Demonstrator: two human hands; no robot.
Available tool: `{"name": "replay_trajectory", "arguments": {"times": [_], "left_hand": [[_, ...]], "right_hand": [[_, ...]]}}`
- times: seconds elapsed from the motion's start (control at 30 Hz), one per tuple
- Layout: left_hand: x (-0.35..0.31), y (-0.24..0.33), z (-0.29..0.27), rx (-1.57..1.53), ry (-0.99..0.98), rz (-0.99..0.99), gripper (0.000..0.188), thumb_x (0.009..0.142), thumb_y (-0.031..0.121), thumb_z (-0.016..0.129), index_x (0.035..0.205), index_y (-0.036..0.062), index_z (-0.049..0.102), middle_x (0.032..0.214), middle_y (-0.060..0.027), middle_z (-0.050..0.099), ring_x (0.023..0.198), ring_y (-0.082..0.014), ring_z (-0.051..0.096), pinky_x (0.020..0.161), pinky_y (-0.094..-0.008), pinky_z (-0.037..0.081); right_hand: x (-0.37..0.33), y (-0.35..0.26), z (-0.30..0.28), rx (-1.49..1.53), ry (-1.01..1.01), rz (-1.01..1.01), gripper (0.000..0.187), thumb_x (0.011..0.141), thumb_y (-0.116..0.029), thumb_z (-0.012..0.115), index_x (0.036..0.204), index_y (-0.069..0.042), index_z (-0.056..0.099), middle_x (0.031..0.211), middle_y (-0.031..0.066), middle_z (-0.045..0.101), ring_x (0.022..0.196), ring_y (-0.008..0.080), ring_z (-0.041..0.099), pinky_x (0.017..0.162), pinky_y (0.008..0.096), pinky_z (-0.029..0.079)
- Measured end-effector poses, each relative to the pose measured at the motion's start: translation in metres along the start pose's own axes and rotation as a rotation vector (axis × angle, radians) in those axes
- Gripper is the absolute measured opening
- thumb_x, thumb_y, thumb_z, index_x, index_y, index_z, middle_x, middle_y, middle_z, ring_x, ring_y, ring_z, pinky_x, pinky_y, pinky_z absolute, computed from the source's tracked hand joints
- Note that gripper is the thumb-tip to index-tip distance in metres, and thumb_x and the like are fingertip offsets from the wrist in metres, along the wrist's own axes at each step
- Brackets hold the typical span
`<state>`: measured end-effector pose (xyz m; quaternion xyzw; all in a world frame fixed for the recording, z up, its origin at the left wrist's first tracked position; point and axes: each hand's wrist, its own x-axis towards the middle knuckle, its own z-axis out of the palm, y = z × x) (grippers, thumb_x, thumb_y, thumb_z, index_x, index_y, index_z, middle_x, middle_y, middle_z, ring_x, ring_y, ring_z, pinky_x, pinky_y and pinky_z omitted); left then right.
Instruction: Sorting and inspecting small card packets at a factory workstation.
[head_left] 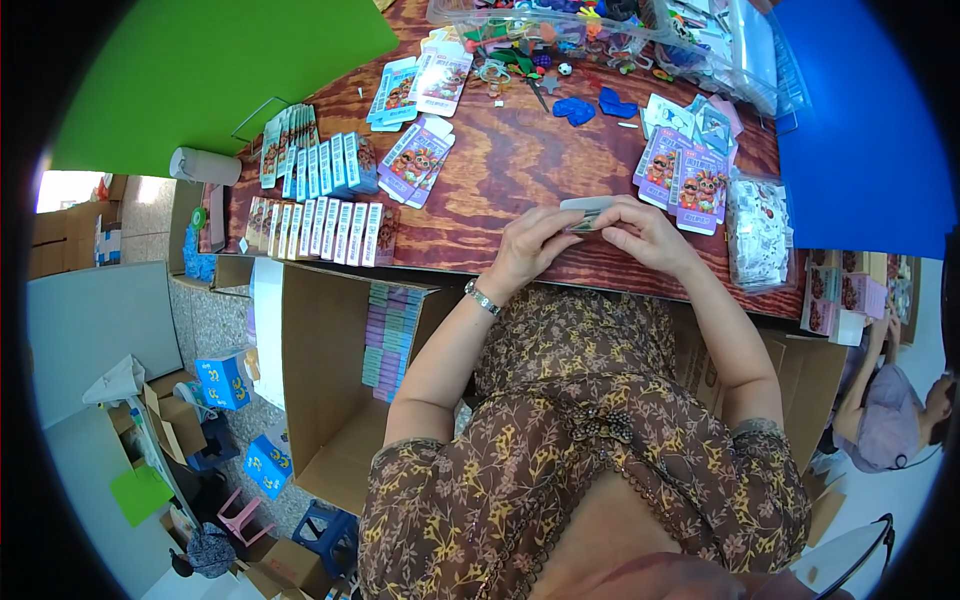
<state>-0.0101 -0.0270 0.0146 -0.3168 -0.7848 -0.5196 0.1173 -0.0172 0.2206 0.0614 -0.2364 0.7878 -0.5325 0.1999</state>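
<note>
Near the front edge of the wooden table, both my hands are closed on a small carton (588, 204) with a pale flap. My left hand (532, 246) pinches its left end, and my right hand (645, 232) has thumb and fingers on its right end. Fingers hide most of the carton. Flat purple cartons (700, 187) lie in a pile right of my hands, and more purple cartons (416, 160) lie beyond them to the left. Blue cartons (394, 92) and a pale carton (443, 78) lie farther back.
Filled cartons stand in rows (335, 230) at the table's left. Clear plastic bins (560, 20) of small toys fill the back, with loose trinkets before them. A tray of white sachets (762, 235) sits at right. An open cardboard box (325, 400) stands below left; another person (890, 410) is at far right.
</note>
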Motion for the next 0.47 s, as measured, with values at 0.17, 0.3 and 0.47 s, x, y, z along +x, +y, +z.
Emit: {"name": "replay_trajectory", "arguments": {"times": [0.17,0.3,0.47], "left_hand": [[-0.005,0.006,-0.001,0.023,0.003,-0.007,0.042,0.082,0.004,0.077,0.122,0.008,0.068,0.107,-0.0139,0.068,0.091,-0.0301,0.068,0.077,-0.0372,0.057],[-0.002,0.009,0.0,0.054,0.043,-0.01,0.04,0.085,0.002,0.074,0.124,0.0088,0.067,0.11,-0.0136,0.065,0.095,-0.0299,0.067,0.079,-0.0377,0.057],[-0.003,0.01,0.001,0.009,0.069,0.049,0.039,0.088,0.001,0.072,0.126,0.0083,0.067,0.117,-0.0139,0.062,0.098,-0.0292,0.067,0.079,-0.0368,0.058]], "right_hand": [[0.013,-0.006,-0.008,0.223,0.237,-0.008,0.019,0.104,-0.017,0.055,0.108,-0.001,0.064,0.102,0.0032,0.063,0.093,0.01,0.058,0.081,0.0278,0.048],[0.035,-0.001,-0.021,0.151,0.172,0.088,0.025,0.107,-0.022,0.051,0.106,-0.001,0.065,0.089,0.0002,0.064,0.082,0.0078,0.059,0.074,0.0267,0.05],[0.039,-0.002,-0.034,0.028,-0.075,0.075,0.028,0.102,-0.028,0.062,0.117,-0.005,0.067,0.1,0.0012,0.07,0.09,0.0074,0.061,0.08,0.0273,0.051]]}}
